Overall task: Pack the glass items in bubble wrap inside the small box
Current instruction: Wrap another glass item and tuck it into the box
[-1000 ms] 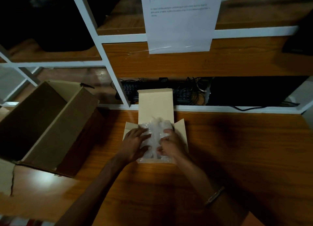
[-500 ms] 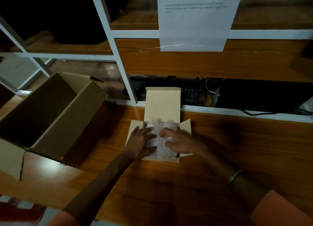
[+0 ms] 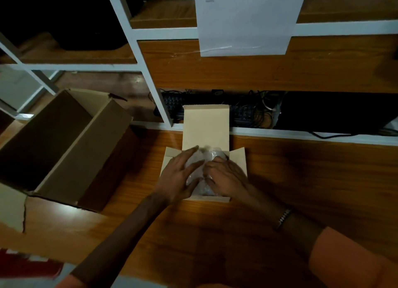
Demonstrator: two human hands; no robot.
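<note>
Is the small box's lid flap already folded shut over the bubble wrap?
No: the small box has its lid flap standing upright behind the bubble wrap, which both hands press on.

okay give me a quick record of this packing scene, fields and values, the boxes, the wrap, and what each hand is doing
small box: small box open on the wooden table, lid flap upright
contents: bubble wrap bundle inside; glass not visible through it
left hand: left hand flat, fingers spread on the wrap
right hand: right hand pressing the wrap down
large box: large box open, left of the small box
backdrop: paper sheet on shelving
</note>
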